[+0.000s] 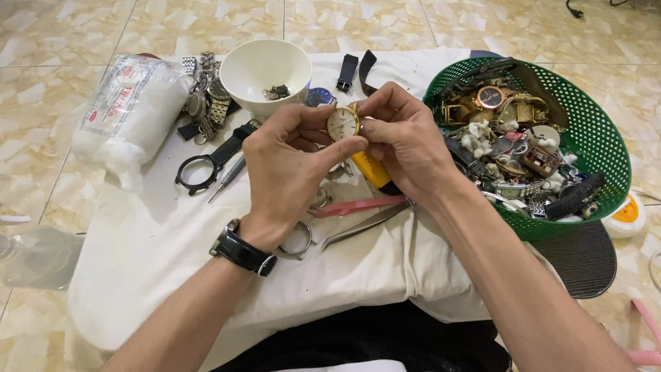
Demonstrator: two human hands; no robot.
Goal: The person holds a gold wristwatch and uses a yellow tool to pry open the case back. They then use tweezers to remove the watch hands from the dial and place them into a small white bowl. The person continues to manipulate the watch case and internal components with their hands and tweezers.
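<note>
A gold watch case with a white dial [342,122] is held up between both hands above a white cloth [165,234]. My left hand [289,165] grips it from below and the left, thumb under the dial; a black-strapped wristwatch [242,251] sits on that wrist. My right hand [406,141] pinches the case's right edge with its fingertips. Beneath the hands lie pink tweezers [358,205], metal tweezers [358,227], a yellow-handled tool [372,172] and a loose metal ring [297,242].
A white bowl [265,69] with small parts stands behind, beside a pile of metal watches [203,96], a black bezel with strap [203,169], a thin screwdriver [227,178] and a bag of cotton [127,107]. A green basket [592,131] of watch parts sits right.
</note>
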